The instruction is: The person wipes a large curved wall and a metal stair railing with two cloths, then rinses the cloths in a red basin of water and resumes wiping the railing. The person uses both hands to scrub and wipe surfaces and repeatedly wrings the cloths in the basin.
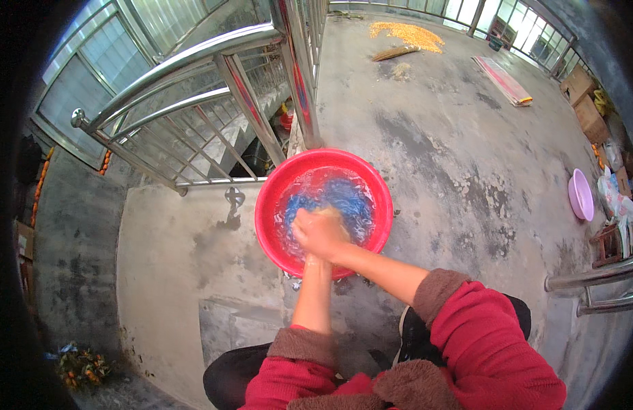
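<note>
A round red plastic basin (385, 205) stands on the concrete floor before me, holding water and blue cloth (350, 197). My right hand (321, 233) is over the water with its fingers curled, crossing above my left wrist. Most of my left hand (317, 260) is hidden beneath the right one; only the wrist area shows plainly. Just beyond the knuckles is a blurred yellowish patch, and I cannot tell whether it is cloth or part of the left hand. Both hands are blurred by motion, so what they grip cannot be made out.
A stainless-steel stair railing (193, 102) rises beyond the basin to the left, beside a stairwell. Yellow corn kernels (408, 35) and a straw broom (395, 53) lie farther off. At right are a folded sheet (503, 82), a purple basin (581, 195) and cardboard boxes (589, 119).
</note>
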Demonstrator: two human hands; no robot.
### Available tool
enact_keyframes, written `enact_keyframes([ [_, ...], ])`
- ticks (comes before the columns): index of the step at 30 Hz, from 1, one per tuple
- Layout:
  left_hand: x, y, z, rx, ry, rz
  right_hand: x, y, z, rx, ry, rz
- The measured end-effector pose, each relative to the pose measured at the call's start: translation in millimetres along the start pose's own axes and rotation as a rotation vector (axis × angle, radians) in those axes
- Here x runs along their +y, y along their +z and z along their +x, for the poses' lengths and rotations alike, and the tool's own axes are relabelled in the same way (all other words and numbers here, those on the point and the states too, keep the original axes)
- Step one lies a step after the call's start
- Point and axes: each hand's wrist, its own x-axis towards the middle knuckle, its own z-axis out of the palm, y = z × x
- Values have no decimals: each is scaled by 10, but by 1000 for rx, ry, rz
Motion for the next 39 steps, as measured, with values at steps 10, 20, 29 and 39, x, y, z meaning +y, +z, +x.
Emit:
enact_keyframes([
  [10,29,200,92,136,529,283,1367,316,81,48,610,-46],
  [20,-361,-396,183,634,237,1504,1351,698,-426,-564,263,-400],
  [29,-252,-727,427,369,323,494,1260,701,-236,-212,397,-247],
  [39,-25,-10,-227,62,269,-8,-105,427,-121,77,218,902],
])
